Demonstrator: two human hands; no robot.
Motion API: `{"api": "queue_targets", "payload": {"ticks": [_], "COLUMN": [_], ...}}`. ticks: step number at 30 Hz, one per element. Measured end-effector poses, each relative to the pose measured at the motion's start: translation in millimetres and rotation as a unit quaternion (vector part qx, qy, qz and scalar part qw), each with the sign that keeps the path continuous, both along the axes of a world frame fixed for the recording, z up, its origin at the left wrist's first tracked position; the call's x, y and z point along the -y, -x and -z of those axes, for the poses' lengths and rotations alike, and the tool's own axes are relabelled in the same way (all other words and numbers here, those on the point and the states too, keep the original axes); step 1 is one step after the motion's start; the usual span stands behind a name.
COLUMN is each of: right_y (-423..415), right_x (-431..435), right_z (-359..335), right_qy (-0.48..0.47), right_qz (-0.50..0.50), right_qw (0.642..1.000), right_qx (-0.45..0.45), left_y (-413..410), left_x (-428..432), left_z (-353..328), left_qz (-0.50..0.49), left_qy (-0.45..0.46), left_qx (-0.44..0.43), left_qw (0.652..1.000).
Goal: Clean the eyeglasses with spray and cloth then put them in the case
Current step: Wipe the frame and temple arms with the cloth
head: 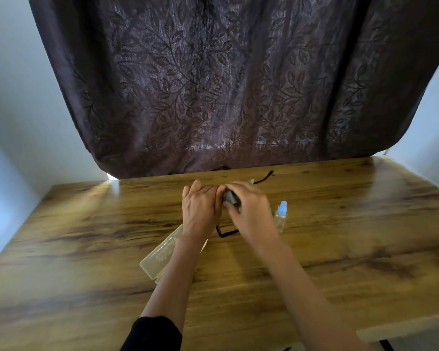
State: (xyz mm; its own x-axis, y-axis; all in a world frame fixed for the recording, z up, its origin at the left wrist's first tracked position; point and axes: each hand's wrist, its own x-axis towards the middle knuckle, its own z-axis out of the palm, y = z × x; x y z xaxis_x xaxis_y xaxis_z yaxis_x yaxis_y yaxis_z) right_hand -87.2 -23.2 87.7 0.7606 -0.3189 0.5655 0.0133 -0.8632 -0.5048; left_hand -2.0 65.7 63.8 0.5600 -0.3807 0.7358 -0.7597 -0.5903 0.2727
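Just above the middle of the frame we see both hands meeting over the wooden table (86, 224). The left hand (199, 209) lies back-up, its fingers together and curled down over the front of the eyeglasses (228, 233), which they mostly hide. Only the dark temple arms show. One bends out below the hands, and the other pokes out past them toward the upper right.

The right hand (250, 212) has its fingers curled tight round a bunched grey cloth (230, 197), pressed against the glasses right where the two hands touch (we cannot tell which lens it covers).

Just right of the right hand stands the spray bottle (280, 216), clear with a pale blue cap, upright and apart from the hand. Below and left of the hands lies the case (160, 252), a pale translucent box flat on the table, slanting from lower left to upper right, with the left forearm crossing over it.

A black sleeve (152, 335) shows at the bottom edge on the left arm. Across the top half of the frame hangs a dark leaf-patterned curtain (213, 84), with pale wall (10, 97) on either side.
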Motion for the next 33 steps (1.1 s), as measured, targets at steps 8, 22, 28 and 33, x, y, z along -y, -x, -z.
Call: {"api": "queue_targets", "payload": {"ticks": [8,22,28,33], "right_y": [5,-3,9,-1], "right_x": [27,11,50,20], "right_z": [-10,0,5,4], "right_qy": [-0.008,0.055,-0.009,0.051], "right_qz": [0.071,0.045,0.128,0.074], "right_qw": [0.997,0.997,0.992,0.995], "right_qx": [0.017,0.020,-0.009,0.034], "left_y": [-2,-9,-11,-11], "left_x": [-6,-5,-12,-6], "left_z": [0,-3,-4,-6], "left_qz": [0.076,0.067,0.063,0.068], "left_qy": [-0.027,-0.080,-0.059,-0.073], "left_qx": [-0.018,0.029,0.036,0.039], "left_qw": [0.997,0.994,0.996,0.994]}}
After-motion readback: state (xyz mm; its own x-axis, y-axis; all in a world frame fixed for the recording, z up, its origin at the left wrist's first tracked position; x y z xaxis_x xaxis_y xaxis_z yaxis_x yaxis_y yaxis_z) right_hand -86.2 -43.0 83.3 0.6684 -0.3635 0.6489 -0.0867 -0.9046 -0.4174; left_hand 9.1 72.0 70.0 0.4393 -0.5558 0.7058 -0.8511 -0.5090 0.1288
